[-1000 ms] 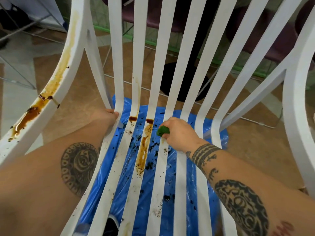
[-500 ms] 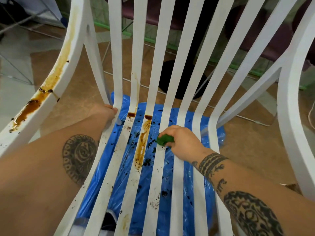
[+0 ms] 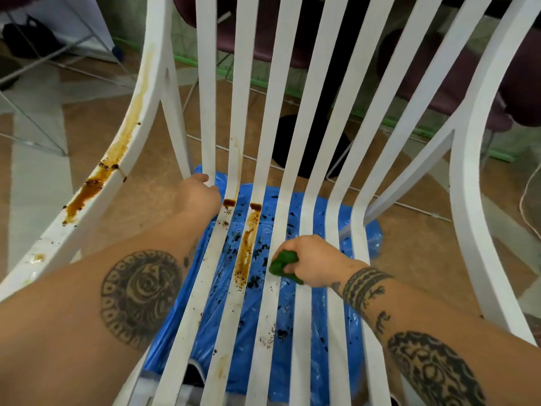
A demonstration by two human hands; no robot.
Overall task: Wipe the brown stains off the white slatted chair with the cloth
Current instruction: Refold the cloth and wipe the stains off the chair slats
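Observation:
The white slatted chair (image 3: 330, 118) fills the view. A long brown stain (image 3: 247, 247) runs down one seat slat, with a dark blot (image 3: 229, 202) on the slat left of it. More brown stain (image 3: 96, 183) streaks the left armrest. My right hand (image 3: 313, 260) is closed around a bunched green cloth (image 3: 281, 264), which presses on the slat just right of the stained one. Over at the back of the seat, my left hand (image 3: 199, 196) grips the leftmost slat where it bends.
Blue plastic sheeting (image 3: 320, 317), speckled with dark bits, lies on the floor under the seat. Dark specks (image 3: 268, 338) dot the slat nearer me. Purple chairs (image 3: 439, 83) and a black round base (image 3: 310, 145) stand behind the backrest on a brown tiled floor.
My right hand has drawn the green cloth down the slat towards me. My left hand has kept its grip on the left slat.

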